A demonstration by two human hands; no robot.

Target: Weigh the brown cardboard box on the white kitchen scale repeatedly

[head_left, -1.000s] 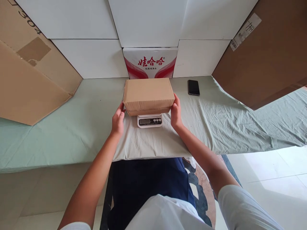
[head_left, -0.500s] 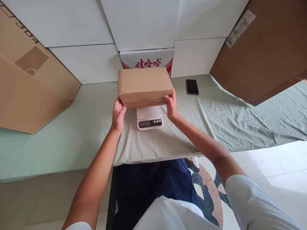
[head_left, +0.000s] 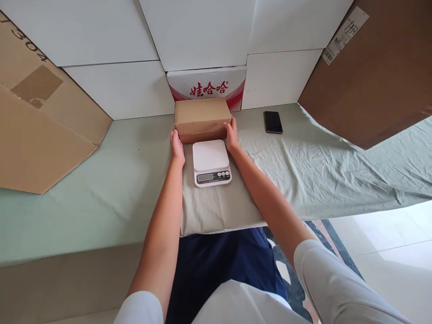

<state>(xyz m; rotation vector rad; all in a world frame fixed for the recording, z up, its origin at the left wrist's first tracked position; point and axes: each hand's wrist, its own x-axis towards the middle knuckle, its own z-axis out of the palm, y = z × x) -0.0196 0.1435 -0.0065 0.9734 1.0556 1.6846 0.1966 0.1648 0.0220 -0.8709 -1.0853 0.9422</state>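
Observation:
Between my two hands is a closed brown cardboard box [head_left: 202,119], just behind the scale and in front of a white and red carton. My left hand [head_left: 176,146] grips its left front corner. On the other side my right hand [head_left: 231,135] holds the right front corner, thumb on the front face. Most of the fingers are hidden by the box. A white digital kitchen scale [head_left: 211,157] lies between my forearms with its bare platform in view. Its small display [head_left: 205,177] and round buttons face me.
A black phone [head_left: 272,122] lies right of the box on the green cloth [head_left: 135,157]. Behind stands the white and red carton [head_left: 207,81] against white panels [head_left: 118,87]. Large cardboard pieces stand at left [head_left: 54,126] and right [head_left: 371,81].
The box has moved back and down, away from above the scale towards the carton, with both hands still on it. The scale's platform is now uncovered.

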